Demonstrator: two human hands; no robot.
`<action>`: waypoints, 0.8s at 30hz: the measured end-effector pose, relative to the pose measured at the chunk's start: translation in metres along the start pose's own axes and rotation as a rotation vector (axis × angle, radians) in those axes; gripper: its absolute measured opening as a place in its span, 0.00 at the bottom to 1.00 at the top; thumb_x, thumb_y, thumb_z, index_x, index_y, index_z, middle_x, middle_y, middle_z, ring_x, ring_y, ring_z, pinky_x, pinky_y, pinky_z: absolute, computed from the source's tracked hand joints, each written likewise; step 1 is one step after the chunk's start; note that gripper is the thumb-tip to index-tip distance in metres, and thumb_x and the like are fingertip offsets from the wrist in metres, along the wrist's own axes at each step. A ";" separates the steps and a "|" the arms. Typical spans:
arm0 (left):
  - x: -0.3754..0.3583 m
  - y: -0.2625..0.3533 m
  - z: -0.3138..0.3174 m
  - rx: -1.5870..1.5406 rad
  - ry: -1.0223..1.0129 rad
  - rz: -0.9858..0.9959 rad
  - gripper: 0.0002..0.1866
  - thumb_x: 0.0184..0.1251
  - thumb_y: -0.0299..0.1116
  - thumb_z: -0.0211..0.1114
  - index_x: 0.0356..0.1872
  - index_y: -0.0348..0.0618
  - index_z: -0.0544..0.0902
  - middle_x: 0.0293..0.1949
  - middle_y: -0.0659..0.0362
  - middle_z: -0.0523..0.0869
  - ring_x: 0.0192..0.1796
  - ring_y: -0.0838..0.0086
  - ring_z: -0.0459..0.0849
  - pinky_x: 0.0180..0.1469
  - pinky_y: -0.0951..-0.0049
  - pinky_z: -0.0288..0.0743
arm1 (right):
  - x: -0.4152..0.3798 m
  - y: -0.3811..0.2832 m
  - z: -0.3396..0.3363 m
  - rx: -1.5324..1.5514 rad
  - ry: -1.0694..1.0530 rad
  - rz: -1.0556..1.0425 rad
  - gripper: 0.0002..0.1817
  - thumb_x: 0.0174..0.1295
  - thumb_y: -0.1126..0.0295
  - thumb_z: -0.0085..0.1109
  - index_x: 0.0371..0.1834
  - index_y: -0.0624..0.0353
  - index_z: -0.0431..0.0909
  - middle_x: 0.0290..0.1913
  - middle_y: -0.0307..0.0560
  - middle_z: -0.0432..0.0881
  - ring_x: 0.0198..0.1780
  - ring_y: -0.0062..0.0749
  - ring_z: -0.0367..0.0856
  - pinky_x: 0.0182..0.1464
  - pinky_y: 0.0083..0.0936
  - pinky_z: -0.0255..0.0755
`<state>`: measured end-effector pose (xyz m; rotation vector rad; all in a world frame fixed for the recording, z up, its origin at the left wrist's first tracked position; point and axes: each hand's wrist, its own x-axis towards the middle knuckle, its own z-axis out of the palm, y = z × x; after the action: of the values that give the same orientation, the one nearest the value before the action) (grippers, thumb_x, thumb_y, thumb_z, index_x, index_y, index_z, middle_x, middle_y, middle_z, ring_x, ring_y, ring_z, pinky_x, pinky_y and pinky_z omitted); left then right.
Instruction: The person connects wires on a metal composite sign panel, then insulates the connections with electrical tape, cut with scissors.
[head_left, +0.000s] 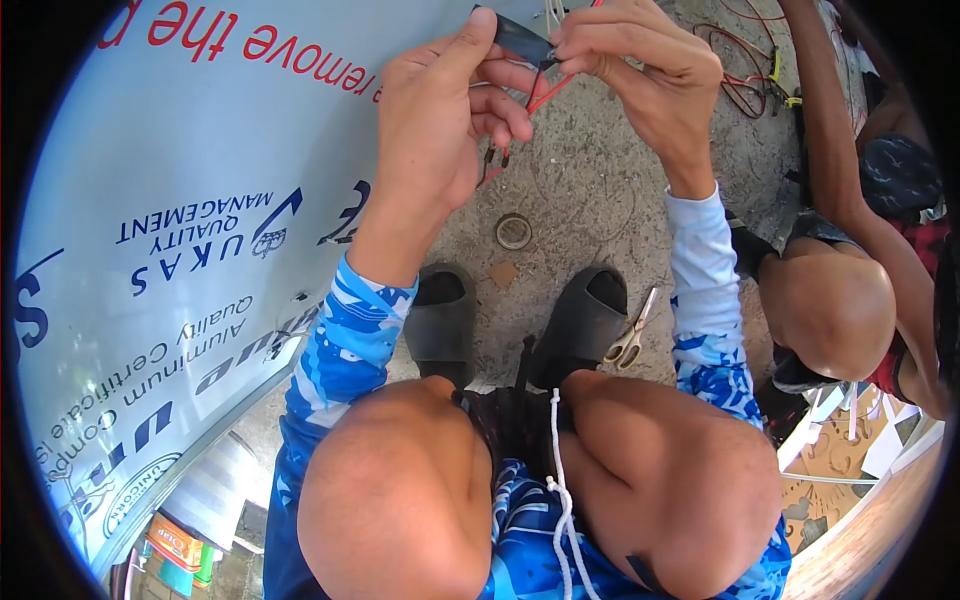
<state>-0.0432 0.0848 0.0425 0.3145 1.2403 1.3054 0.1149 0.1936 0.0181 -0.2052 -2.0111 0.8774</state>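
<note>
At the top of the head view, my left hand (440,110) is closed on a flat black piece (520,42), held between thumb and fingers. Whether that piece is tape or a small casing cannot be told. My right hand (650,75) pinches its right end, where thin red and dark wires (545,95) meet it. The wires hang down past my left fingers, with dark tips (497,157) showing below. Pale wires (555,12) rise behind the black piece.
A tape roll (514,231) and scissors (630,335) lie on the concrete floor (550,190) by my sandals (440,320). A large printed panel (200,130) stands left. Another person's knee (830,300) and arm are close on the right, near coiled red wire (740,85).
</note>
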 end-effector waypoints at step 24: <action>0.008 0.008 -0.008 0.183 -0.046 0.179 0.23 0.73 0.49 0.60 0.29 0.37 0.83 0.21 0.57 0.84 0.16 0.79 0.79 0.17 0.83 0.70 | 0.011 -0.020 0.010 -0.048 -0.024 0.434 0.06 0.56 0.74 0.71 0.34 0.63 0.86 0.25 0.37 0.79 0.26 0.16 0.70 0.29 0.19 0.63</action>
<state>-0.0562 0.0906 0.0416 0.5950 1.3183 1.3300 0.1045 0.1792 0.0348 -0.6808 -2.0448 1.1005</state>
